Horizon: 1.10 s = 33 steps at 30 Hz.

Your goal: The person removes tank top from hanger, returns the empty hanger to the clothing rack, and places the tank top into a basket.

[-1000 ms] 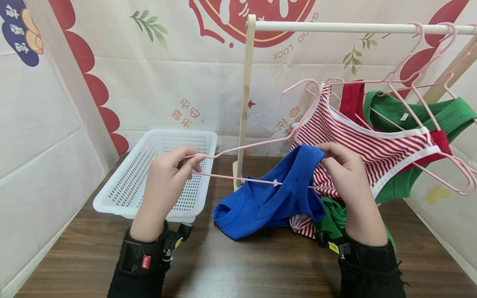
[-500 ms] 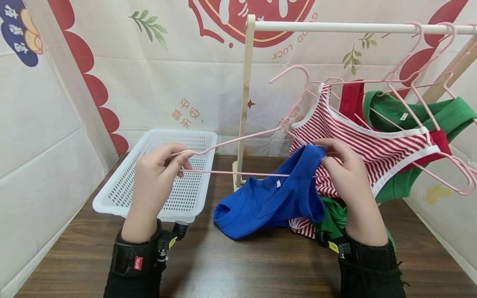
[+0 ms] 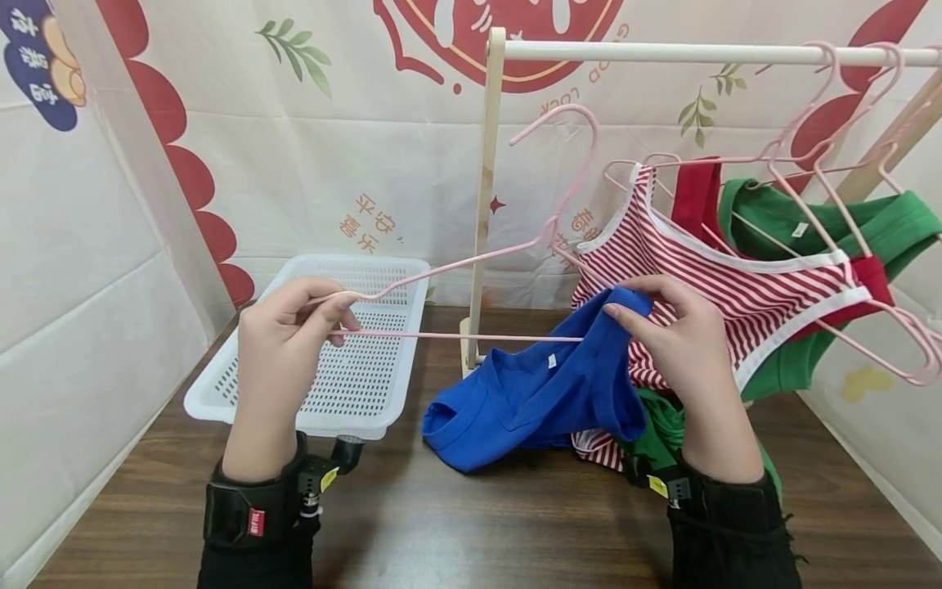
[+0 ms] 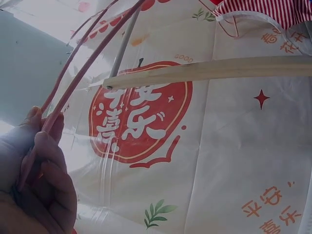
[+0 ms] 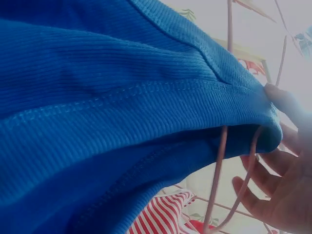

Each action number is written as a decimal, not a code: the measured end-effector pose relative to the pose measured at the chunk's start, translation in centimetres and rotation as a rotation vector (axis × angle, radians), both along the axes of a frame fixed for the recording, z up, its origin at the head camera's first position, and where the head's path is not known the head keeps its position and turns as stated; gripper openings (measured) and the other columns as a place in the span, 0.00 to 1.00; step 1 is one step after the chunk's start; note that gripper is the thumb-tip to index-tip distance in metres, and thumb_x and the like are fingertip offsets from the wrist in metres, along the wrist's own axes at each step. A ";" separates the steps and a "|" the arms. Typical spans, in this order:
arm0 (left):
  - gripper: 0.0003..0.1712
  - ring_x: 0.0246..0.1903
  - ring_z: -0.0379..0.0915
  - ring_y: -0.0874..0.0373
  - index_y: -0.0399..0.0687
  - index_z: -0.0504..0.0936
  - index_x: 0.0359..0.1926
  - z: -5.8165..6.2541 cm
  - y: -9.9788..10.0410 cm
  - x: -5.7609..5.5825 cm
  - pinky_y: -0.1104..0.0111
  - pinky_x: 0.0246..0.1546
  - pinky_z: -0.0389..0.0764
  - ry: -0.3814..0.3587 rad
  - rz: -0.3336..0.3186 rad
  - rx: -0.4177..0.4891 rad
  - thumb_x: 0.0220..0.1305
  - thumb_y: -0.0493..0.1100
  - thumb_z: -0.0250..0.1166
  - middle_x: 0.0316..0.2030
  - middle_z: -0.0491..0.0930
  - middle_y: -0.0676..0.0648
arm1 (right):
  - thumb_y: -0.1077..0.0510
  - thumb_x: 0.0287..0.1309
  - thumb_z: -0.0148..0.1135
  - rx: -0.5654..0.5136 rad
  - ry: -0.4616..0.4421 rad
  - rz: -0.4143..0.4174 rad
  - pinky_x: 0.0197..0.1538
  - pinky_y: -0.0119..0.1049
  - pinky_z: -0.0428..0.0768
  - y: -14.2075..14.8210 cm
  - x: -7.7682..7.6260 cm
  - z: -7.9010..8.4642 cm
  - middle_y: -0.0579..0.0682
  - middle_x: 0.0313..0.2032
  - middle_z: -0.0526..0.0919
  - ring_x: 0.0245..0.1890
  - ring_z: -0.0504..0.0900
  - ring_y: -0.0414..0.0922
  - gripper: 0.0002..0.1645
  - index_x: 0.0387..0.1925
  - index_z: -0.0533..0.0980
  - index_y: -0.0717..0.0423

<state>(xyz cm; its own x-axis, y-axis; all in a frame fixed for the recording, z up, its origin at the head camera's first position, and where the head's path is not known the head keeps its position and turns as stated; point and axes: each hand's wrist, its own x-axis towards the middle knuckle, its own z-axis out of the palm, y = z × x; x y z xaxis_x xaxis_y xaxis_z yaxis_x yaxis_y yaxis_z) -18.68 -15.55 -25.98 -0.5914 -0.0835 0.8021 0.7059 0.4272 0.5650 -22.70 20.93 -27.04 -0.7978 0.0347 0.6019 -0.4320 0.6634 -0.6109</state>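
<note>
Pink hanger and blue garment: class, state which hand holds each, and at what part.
Left hand pinches the pink hanger at its left end; right hand grips the blue garment at its upper edge.

**What the views leave out**

The pink hanger (image 3: pixel 471 270) runs its far arm into the blue shirt (image 3: pixel 537 393), so that end is covered by cloth. The right hand (image 3: pixel 673 335) hides the shirt's edge under its fingers. In the right wrist view the shirt fills most of the picture and is cut off left and below. The rail (image 3: pixel 706 54) and the green garment (image 3: pixel 868 221) run off the right edge. The left hand (image 4: pixel 29 180) is cropped at the corner.
</note>
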 end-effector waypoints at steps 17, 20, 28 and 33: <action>0.05 0.16 0.69 0.58 0.28 0.79 0.30 1.3 -1.4 1.2 0.76 0.22 0.75 -0.023 0.012 0.141 0.52 0.30 0.63 0.18 0.75 0.43 | 0.50 0.50 0.64 0.010 0.010 0.015 0.56 0.50 0.63 0.5 -0.3 -0.1 0.48 0.42 0.78 0.49 0.70 0.45 0.17 0.42 0.78 0.51; 0.05 0.16 0.70 0.58 0.28 0.79 0.30 0.8 -2.0 0.6 0.76 0.21 0.75 -0.022 0.009 0.144 0.52 0.30 0.63 0.18 0.76 0.43 | 0.50 0.50 0.64 0.007 0.002 0.011 0.55 0.50 0.63 0.7 -0.4 -0.2 0.48 0.41 0.78 0.47 0.71 0.44 0.17 0.42 0.78 0.50; 0.07 0.17 0.72 0.58 0.29 0.80 0.32 0.2 -3.4 -0.1 0.76 0.22 0.76 -0.049 0.026 0.196 0.52 0.31 0.64 0.18 0.76 0.44 | 0.48 0.50 0.63 0.017 -0.039 0.006 0.53 0.48 0.68 1.1 -0.4 -0.2 0.47 0.39 0.78 0.44 0.72 0.43 0.19 0.43 0.77 0.50; 0.08 0.17 0.74 0.59 0.30 0.81 0.33 0.2 -4.2 0.0 0.75 0.24 0.77 -0.056 0.062 0.209 0.51 0.33 0.65 0.21 0.77 0.44 | 0.46 0.51 0.63 0.052 -0.046 -0.003 0.51 0.46 0.69 1.2 -0.3 -0.2 0.45 0.38 0.78 0.44 0.72 0.41 0.19 0.44 0.77 0.49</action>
